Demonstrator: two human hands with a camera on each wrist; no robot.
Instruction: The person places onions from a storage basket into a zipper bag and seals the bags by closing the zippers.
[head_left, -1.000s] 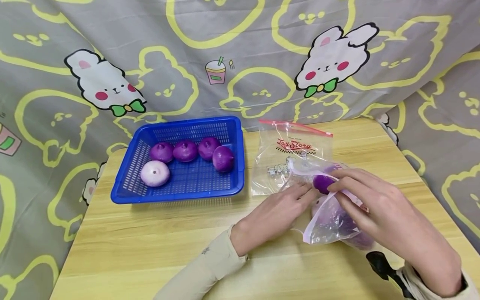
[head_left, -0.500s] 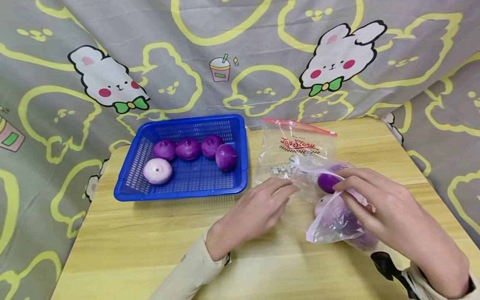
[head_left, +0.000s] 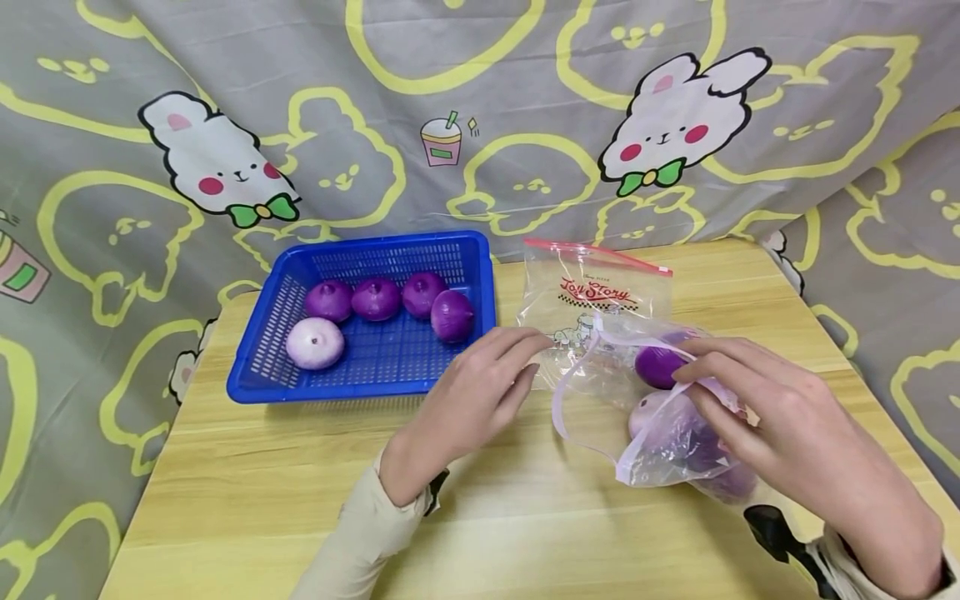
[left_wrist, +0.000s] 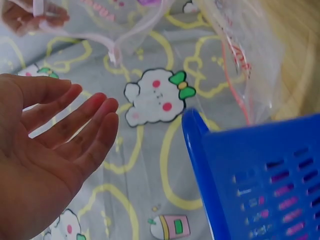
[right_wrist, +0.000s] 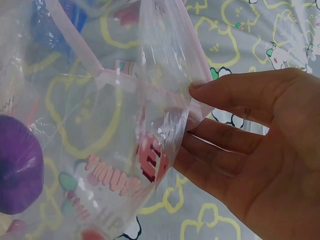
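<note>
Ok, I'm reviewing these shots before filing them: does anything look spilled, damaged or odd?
Nothing looks spilled or damaged. One mild oddity: in the blue basket, a pale onion sits with four deep purple onions. The lilac-edged bag gapes unevenly, likely just because the right hand holds one edge.

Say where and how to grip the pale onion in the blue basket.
Probably around the widest part of the pale onion, the left hand coming from above and right: the onion is round, and the blue basket leaves open space on that side.
</note>
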